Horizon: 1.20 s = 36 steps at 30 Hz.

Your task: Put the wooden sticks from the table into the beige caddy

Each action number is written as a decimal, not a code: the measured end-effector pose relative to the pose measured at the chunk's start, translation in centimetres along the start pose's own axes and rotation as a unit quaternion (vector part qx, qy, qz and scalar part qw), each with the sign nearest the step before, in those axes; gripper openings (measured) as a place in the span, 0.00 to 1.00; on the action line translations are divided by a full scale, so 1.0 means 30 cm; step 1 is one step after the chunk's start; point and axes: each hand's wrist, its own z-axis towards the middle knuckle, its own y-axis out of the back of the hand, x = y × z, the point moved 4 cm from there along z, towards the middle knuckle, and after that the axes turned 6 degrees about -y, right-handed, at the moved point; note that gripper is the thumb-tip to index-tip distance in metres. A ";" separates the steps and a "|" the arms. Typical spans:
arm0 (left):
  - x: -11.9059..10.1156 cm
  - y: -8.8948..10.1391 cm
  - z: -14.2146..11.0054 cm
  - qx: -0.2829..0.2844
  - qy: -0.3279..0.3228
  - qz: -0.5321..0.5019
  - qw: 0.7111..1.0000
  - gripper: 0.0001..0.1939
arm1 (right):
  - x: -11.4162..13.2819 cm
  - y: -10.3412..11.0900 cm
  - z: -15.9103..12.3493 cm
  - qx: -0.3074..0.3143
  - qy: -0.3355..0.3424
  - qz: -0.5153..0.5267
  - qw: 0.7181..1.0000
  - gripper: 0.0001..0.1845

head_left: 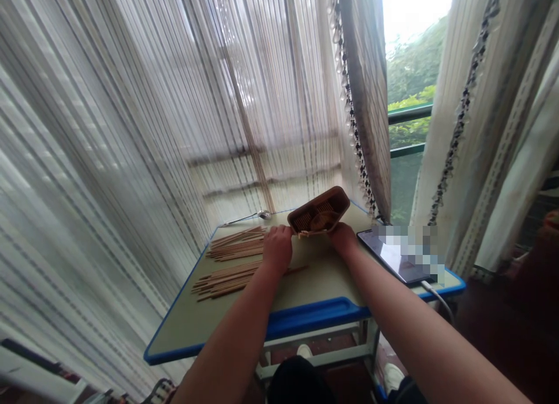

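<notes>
A brown rectangular box (342,199) with slots in its inner wall is held tilted over the table, its open side facing me. My left hand (278,248) grips its left end, and my right hand (343,238) is closed at its lower right end, partly hidden behind it. Something rounded and brownish shows inside, too dim to name. Small pale bits lie along the box's lower rim. Left of the box, thin wooden chopsticks lie in two groups, a far bundle (238,245) and a near bundle (227,280). My left hand and forearm cover their right ends.
A metal spoon (263,215) lies at the table's back edge. On the right, a phone (388,258) rests with a white cable (438,296) plugged in. The table (174,328) has a blue rim. Striped curtains (279,101) hang close behind it.
</notes>
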 end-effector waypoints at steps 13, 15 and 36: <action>0.036 0.026 0.003 -0.122 0.035 -0.034 0.991 0.12 | -0.013 -0.018 0.026 -0.006 -0.007 0.008 1.000 0.22; 0.034 0.030 0.001 -0.138 0.028 -0.043 0.989 0.12 | -0.014 -0.019 0.027 -0.002 -0.010 0.008 1.000 0.22; 0.023 0.051 -0.007 -0.204 0.006 -0.085 0.975 0.09 | -0.017 -0.017 0.025 -0.012 -0.013 0.029 0.999 0.22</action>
